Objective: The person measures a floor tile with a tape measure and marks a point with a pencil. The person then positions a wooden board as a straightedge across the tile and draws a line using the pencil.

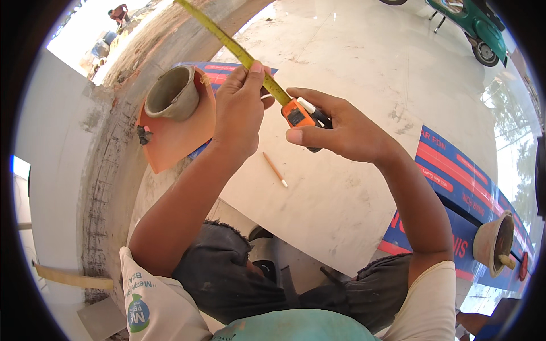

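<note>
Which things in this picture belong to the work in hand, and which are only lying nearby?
In use:
- orange tape measure, in the right hand
- its yellow blade, pinched by the left hand
- probably the pencil, lying loose within reach

Apparently just nearby:
- grey bowl at left
- grey bowl at right
- green scooter

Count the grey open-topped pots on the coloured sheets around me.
2. The left pot is on the orange sheet; the right pot is on the blue-and-red sheeting at lower right. Others could be hidden from view.
</note>
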A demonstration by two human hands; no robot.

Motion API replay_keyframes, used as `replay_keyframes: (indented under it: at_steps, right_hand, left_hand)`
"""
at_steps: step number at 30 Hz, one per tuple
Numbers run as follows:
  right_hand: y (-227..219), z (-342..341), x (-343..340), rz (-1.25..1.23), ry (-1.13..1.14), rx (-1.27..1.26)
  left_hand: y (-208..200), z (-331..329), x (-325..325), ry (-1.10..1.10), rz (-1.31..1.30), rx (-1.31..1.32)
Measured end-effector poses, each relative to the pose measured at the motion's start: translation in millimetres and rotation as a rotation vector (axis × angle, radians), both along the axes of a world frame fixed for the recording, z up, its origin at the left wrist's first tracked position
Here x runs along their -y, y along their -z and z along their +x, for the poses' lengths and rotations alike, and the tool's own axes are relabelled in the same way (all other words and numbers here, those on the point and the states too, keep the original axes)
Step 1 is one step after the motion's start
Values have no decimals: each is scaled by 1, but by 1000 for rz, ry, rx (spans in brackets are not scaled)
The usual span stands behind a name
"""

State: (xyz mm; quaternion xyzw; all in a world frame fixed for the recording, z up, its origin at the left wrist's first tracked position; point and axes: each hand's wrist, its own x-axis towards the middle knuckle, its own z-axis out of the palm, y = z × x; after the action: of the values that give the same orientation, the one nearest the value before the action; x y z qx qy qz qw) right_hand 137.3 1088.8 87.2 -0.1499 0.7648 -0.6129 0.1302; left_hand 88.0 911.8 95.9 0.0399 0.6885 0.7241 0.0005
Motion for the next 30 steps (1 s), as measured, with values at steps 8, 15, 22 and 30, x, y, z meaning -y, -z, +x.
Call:
replay_keyframes:
  at_steps: [8,15,22,30]
  right_hand:
    - [26,-14,9,151,-53,54]
    - [28,-19,13,209,-143,190]
    - [45,-17,23,256,-306,264]
    - [62,-15,7,197,-370,379]
  left_hand:
    - [20,6,37,3,-154,280]
    - [13,12,74,142,-444,420]
    - [21,20,101,172,-1145,412]
    - [6,11,77,334,-1767,193]
